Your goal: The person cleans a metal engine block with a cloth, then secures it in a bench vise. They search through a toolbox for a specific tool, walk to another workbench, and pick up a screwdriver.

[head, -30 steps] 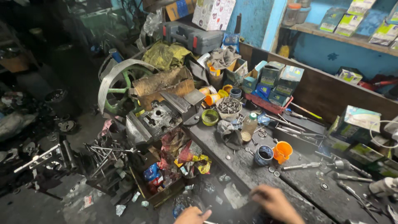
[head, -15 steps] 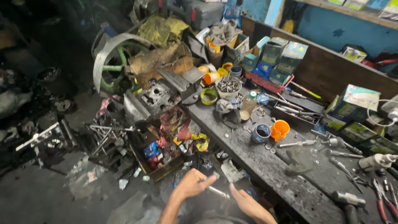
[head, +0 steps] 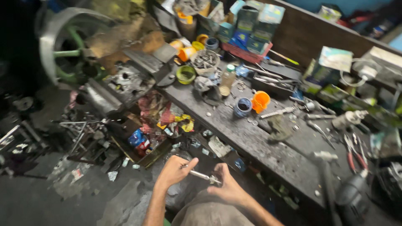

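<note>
Beside a cluttered dark workbench with an orange cup, left hand and right hand gripping one small metal rod at opposite ends.

i see a dim workshop: dark grimy floor, long cluttered workbench, blue wall behind.

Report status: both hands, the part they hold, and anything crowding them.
Left hand and right hand both grip a slim metal rod. Held over the lap. Cluttered workbench just ahead, not touching.
</note>
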